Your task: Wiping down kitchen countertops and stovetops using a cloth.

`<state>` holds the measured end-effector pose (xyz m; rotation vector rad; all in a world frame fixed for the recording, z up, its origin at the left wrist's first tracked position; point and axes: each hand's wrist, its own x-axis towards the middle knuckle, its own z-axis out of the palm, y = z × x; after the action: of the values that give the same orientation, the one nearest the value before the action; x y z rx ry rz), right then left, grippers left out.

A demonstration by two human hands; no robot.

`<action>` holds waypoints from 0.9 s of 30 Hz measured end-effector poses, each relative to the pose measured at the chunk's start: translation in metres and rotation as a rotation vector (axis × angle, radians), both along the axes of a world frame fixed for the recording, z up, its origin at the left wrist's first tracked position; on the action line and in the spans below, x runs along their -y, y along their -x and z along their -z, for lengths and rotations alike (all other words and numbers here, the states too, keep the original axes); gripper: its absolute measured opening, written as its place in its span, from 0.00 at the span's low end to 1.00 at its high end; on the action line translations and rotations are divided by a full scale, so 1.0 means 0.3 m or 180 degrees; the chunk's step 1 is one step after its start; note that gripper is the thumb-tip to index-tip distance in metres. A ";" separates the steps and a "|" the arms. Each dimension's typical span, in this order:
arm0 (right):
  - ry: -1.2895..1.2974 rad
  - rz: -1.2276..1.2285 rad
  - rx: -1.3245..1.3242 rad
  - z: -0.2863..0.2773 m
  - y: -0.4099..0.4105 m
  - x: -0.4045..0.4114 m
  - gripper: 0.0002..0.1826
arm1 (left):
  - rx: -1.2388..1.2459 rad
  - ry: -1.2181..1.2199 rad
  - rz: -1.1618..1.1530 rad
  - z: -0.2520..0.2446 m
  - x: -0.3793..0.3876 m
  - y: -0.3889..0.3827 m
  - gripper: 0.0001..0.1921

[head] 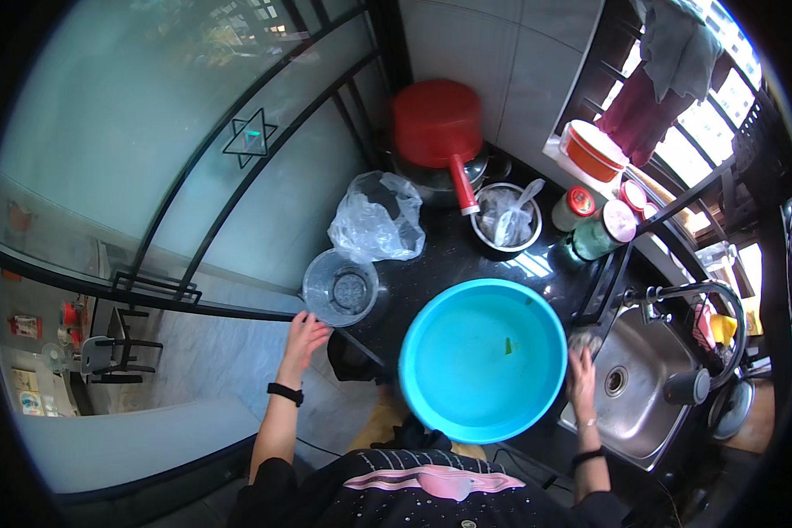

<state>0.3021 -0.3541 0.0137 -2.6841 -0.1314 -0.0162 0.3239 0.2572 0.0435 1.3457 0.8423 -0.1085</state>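
A wide turquoise plastic basin (482,360) rests at the front of the black countertop, a scrap of green leaf (508,345) on its floor. To its left, my left hand (303,343) is beside the near rim of a clear plastic tub (340,288), fingers slightly spread; whether they touch it is hard to tell. On the basin's other side, between it and the sink, my right hand (582,377) has its fingertips at a small greyish crumpled thing (585,342). A grip on that thing cannot be made out.
A stainless sink (647,376) with a curved faucet (732,297) lies right. Behind the basin are a clear plastic bag (377,221), a red saucepan (437,122), a metal bowl holding a bag (508,221) and lidded jars (597,231). A glass door (237,198) borders the left.
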 end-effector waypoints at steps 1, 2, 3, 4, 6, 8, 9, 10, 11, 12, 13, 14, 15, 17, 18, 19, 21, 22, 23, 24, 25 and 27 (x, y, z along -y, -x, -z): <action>-0.0078 0.0089 0.0034 0.000 0.117 -0.065 0.31 | 0.0194 0.0349 0.0166 0.005 0.008 -0.018 0.32; -0.0172 0.0039 0.0126 -0.041 0.200 -0.163 0.30 | 0.0182 0.0368 0.0185 0.002 0.005 -0.033 0.32; -0.0255 -0.0014 0.0219 -0.086 0.273 -0.260 0.29 | 0.0263 0.0506 0.0238 -0.002 0.006 -0.049 0.31; -0.0403 0.0282 0.0012 -0.089 0.366 -0.337 0.27 | 0.0342 0.0660 0.0310 -0.001 0.011 -0.066 0.30; -0.0648 0.0708 -0.0318 -0.101 0.498 -0.497 0.25 | 0.0425 0.0666 0.0409 0.031 -0.020 -0.079 0.28; -0.0697 0.0825 -0.0258 -0.093 0.571 -0.622 0.22 | 0.0468 0.0559 0.0482 0.039 -0.044 -0.093 0.27; -0.0552 0.0807 -0.0270 -0.102 0.574 -0.689 0.21 | 0.0463 0.0593 0.0526 0.031 -0.071 -0.091 0.27; -0.0569 0.0693 -0.0268 -0.095 0.586 -0.745 0.21 | 0.0520 0.0754 0.0585 0.020 -0.102 -0.082 0.27; -0.0584 0.0575 -0.0256 -0.084 0.587 -0.800 0.21 | 0.0587 0.0916 0.0640 0.004 -0.130 -0.076 0.27; -0.0712 0.0333 -0.0140 -0.086 0.568 -0.869 0.22 | 0.0653 0.0981 0.0649 -0.012 -0.164 -0.054 0.27; -0.0840 0.0078 -0.0023 -0.084 0.536 -0.946 0.22 | 0.0661 0.1006 0.0656 -0.028 -0.204 -0.030 0.27; -0.0978 0.0083 -0.0217 -0.075 0.516 -1.022 0.22 | 0.0648 0.0977 0.0623 -0.043 -0.242 -0.001 0.27; -0.1118 0.0087 -0.0410 -0.059 0.490 -1.093 0.23 | 0.0634 0.0946 0.0588 -0.059 -0.276 0.029 0.27; -0.1045 0.0185 0.0119 -0.026 0.389 -1.224 0.22 | 0.0599 0.0881 0.0642 -0.100 -0.343 0.099 0.27; -0.1070 0.0242 0.0264 -0.028 0.319 -1.280 0.23 | 0.0541 0.0787 0.0598 -0.113 -0.385 0.149 0.27; -0.1091 0.0314 0.0407 -0.035 0.250 -1.327 0.23 | 0.0479 0.0697 0.0567 -0.115 -0.424 0.200 0.28; -0.0679 0.0382 0.0667 -0.047 0.112 -1.408 0.27 | 0.0371 0.0645 0.0500 -0.108 -0.505 0.306 0.28; -0.1062 0.0634 0.0328 -0.017 0.057 -1.440 0.29 | 0.0262 0.0614 0.0436 -0.106 -0.531 0.337 0.27; -0.1442 0.0878 -0.0024 0.028 0.008 -1.467 0.33 | 0.0272 0.0610 0.0441 -0.110 -0.545 0.359 0.27; -0.0928 0.0852 0.0200 0.081 -0.040 -1.497 0.35 | 0.0250 0.0570 0.0470 -0.113 -0.550 0.381 0.27; -0.0429 0.0801 0.0421 0.111 -0.094 -1.539 0.38 | 0.0232 0.0514 0.0479 -0.120 -0.557 0.394 0.27; -0.0411 0.0701 0.0164 0.088 -0.200 -1.661 0.41 | 0.0220 0.0588 0.0396 -0.139 -0.560 0.403 0.27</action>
<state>0.3620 0.1442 -0.0128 -2.5568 0.1449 -0.1568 0.2030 0.4252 0.0850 1.2202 0.6736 -0.2303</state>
